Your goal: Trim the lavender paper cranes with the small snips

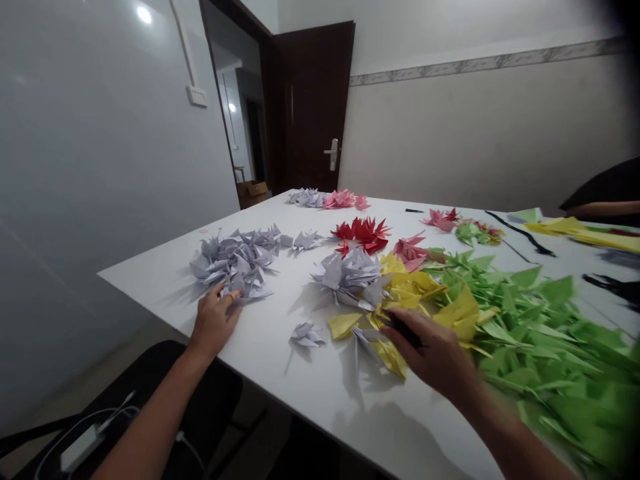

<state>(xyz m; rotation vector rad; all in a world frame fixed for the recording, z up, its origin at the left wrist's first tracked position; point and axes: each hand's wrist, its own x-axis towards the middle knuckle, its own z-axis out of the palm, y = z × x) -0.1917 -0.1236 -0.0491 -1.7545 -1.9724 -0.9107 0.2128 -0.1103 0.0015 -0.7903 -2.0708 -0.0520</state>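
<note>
At the near edge of a pale lavender heap of origami paper cranes (235, 253), my left hand (215, 320) rests with its fingers apart, touching the cranes. My right hand (430, 347) is closed beside the yellow paper cranes (410, 287). Something dark shows between its thumb and fingers; whether it is an object or shadow I cannot make out. A second lavender heap (347, 273) lies against the yellow ones. Between my hands sits a single lavender crane (307, 335). Close to my right thumb, another lavender crane (365, 343) lies among yellow pieces.
Green folded paper (545, 333) covers the right of the white table (300, 363). Red cranes (363, 233) and pink cranes (343, 199) lie farther back. A black strap (525, 233) and a person's arm (603, 208) are at right. A black chair (165, 367) stands by the near edge.
</note>
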